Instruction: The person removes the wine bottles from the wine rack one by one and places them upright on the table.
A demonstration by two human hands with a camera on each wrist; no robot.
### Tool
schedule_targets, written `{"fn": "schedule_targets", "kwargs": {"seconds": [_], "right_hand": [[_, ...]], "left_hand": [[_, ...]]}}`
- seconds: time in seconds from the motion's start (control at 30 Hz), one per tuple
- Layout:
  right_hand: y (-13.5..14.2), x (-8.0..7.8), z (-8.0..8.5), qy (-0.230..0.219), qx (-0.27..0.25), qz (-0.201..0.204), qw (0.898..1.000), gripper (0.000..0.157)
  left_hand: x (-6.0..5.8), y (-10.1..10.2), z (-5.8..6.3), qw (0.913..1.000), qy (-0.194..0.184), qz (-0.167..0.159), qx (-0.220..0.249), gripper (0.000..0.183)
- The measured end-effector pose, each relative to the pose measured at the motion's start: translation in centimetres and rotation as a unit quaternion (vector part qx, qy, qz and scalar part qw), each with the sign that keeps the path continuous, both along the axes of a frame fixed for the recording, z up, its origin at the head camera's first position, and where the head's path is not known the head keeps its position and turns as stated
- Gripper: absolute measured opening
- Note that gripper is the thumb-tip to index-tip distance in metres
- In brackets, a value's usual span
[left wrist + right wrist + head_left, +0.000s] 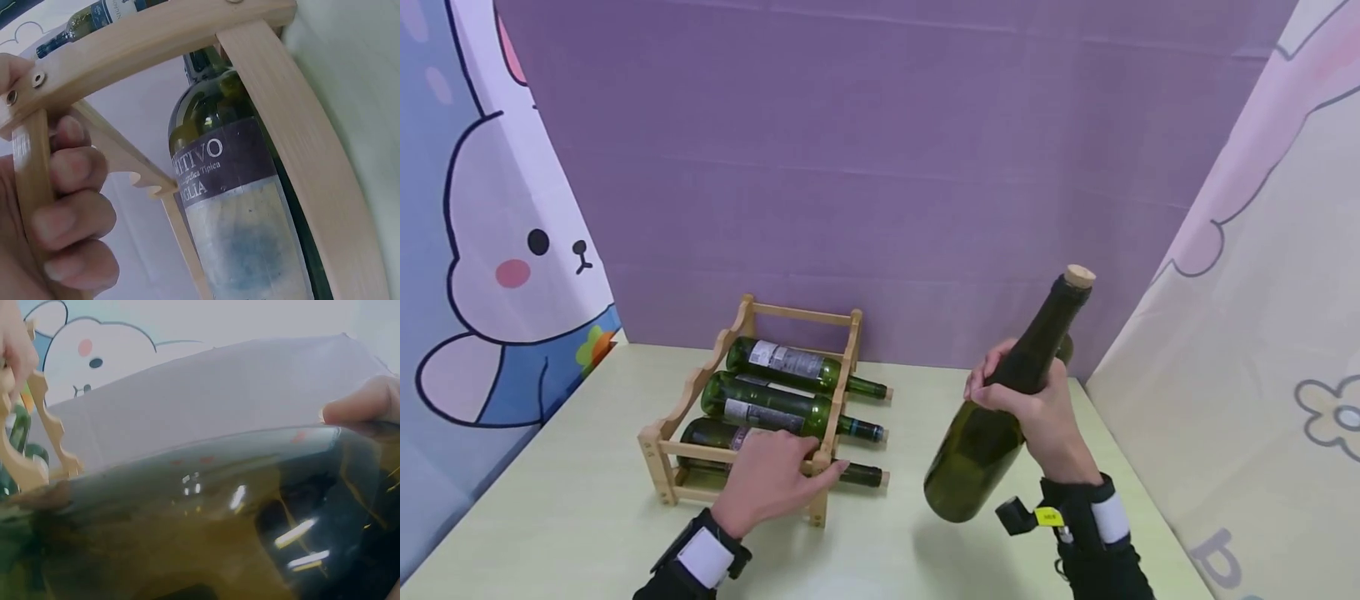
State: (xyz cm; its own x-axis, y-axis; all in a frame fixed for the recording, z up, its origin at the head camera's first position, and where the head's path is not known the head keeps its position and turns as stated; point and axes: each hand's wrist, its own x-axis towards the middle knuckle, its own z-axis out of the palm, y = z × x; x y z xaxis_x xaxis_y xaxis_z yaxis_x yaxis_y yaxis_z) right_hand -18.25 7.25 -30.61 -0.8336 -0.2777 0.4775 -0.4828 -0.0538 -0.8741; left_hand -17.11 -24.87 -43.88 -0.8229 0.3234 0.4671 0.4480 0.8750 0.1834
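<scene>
The right hand's [1028, 402] fingers are clamped round a corked green bottle [973, 467], its neck above them, its base below. The left hand's [773, 479] fingers grip the wooden rack [700, 452]; bottles [775, 414] lie beyond them.

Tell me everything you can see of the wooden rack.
The wooden rack is pale, with scalloped side rails, straight crossbars and metal screw heads. It stands on the table, left of centre in the head view, cradling at least three green bottles sideways. The left hand grips its near right corner.
</scene>
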Motion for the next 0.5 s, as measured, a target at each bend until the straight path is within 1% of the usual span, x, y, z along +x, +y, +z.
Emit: {"fn": "schedule_targets", "kwargs": {"seconds": [0.07,0.13,0.3,0.5], "right_hand": [[0.6,-0.3,0.0,-0.004,0.003,-0.018,1.0,0.018],[1.3,-0.6,0.0,-0.009,0.009,-0.036,0.999,0.018],[2.6,-1.5,-0.4,-0.029,0.015,-0.09,0.995,0.018],[3.8,-2.8,-0.7,-0.039,0.042,-0.166,0.985,0.017]], "left_hand": [[0.0,0.1,0.0,0.9999,0.009,-0.001,-0.006,0.058],[0.0,0.1,-0.1,0.9998,0.017,0.001,-0.012,0.064],[0.0,0.3,-0.3,0.999,0.033,0.011,-0.026,0.065],[-0.2,0.4,-0.4,0.9991,0.017,0.026,-0.03,0.064]]}}
